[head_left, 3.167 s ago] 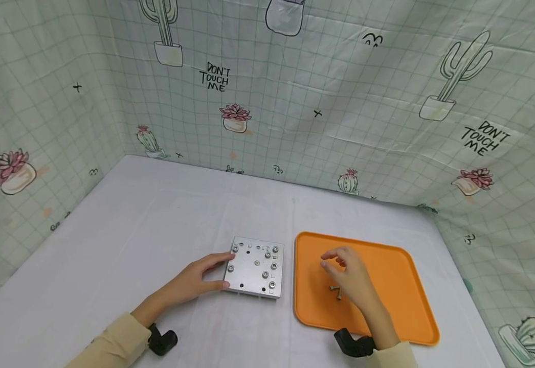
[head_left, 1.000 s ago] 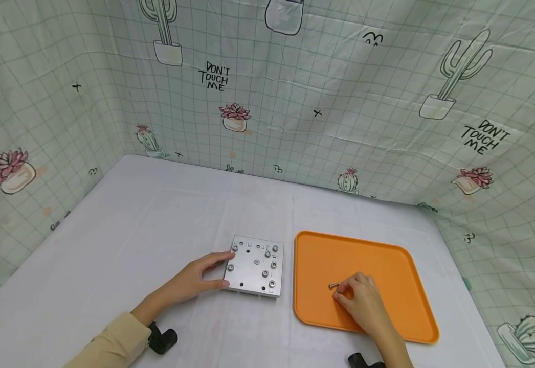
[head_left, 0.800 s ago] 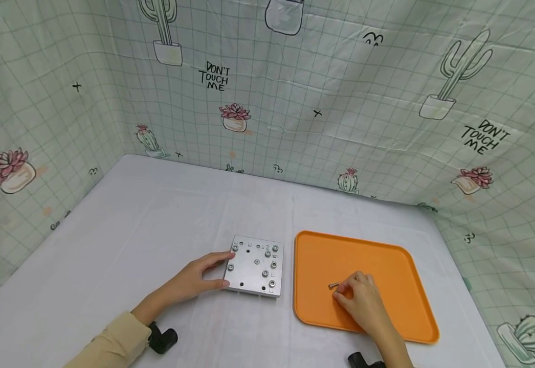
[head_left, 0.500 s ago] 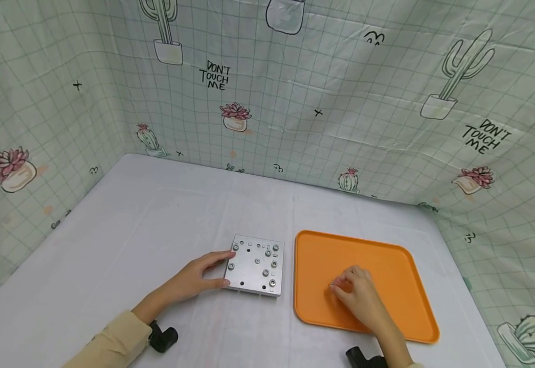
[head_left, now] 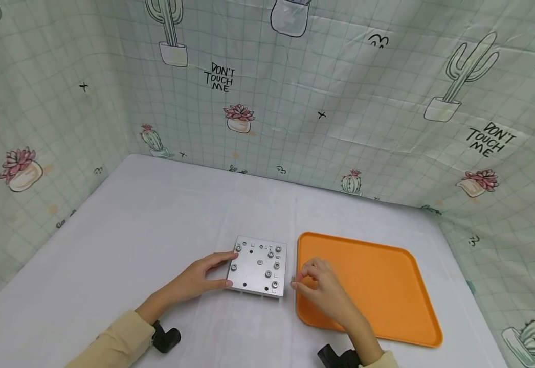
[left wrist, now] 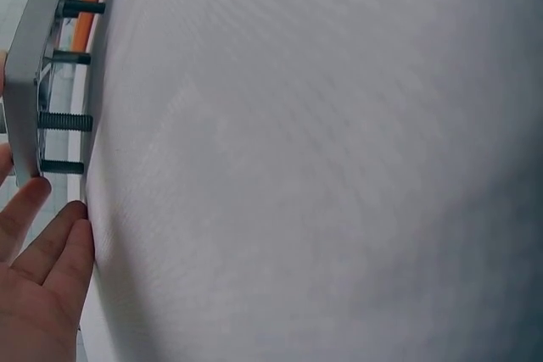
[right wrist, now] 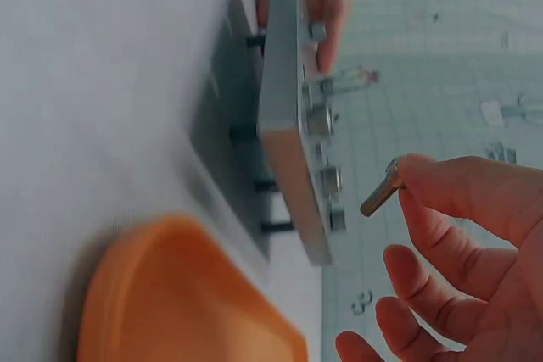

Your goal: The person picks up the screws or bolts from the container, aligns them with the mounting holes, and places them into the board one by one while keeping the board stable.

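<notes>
A square silver metal plate (head_left: 250,276) stands on the white table, raised on the threaded screw ends (left wrist: 66,121) that poke out below it. Several socket-head screws and open holes show on its top. My left hand (head_left: 198,275) holds the plate by its left edge, thumb at the near corner and index finger farther back. Between thumb and index finger my right hand (head_left: 325,291) pinches a small metal screw (right wrist: 380,197), its shank pointing away from the fingertips. That hand is over the left rim of the orange tray (head_left: 382,291), just right of the plate and apart from it.
The tray lies a short gap right of the plate. Black wrist cameras, one on the left (head_left: 166,340) and one on the right (head_left: 338,357), sit low over the white table (head_left: 171,204). A patterned cloth (head_left: 267,138) hangs behind and at both sides.
Two screws lay in the tray at first; my right hand reached down, took hold there, and has moved left toward the plate. No screws show in the tray now. The left hand stays put.
</notes>
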Motion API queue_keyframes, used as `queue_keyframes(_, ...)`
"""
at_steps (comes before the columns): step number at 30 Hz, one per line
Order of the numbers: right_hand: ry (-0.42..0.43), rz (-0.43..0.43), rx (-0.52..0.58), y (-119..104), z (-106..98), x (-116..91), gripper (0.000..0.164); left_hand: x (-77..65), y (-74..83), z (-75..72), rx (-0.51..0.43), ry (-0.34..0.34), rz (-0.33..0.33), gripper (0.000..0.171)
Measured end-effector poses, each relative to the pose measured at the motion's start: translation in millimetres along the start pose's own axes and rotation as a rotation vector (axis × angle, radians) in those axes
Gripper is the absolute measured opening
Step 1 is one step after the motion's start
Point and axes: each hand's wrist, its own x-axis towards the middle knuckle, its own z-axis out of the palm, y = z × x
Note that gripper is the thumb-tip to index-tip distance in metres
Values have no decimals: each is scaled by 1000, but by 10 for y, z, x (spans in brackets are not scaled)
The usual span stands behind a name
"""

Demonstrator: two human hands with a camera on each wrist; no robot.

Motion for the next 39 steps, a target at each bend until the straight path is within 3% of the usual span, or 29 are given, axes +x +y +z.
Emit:
queue_keyframes(6, -64, -109, -8, -152, 150, 11, 14, 3, 9, 0, -10, 5, -17, 62)
queue_keyframes(20, -101, -192, -93, -232, 279, 51, 15, -3, -2, -6, -8, 4, -18, 62)
queue_keyframes(27, -118, -135, -64, -253, 286, 107, 14, 6, -11, -11, -8, 2, -4, 63)
queue_keyframes(39, -72, -103, -69, -269, 297, 154, 6, 1, 28, -13, -10, 0, -20, 63)
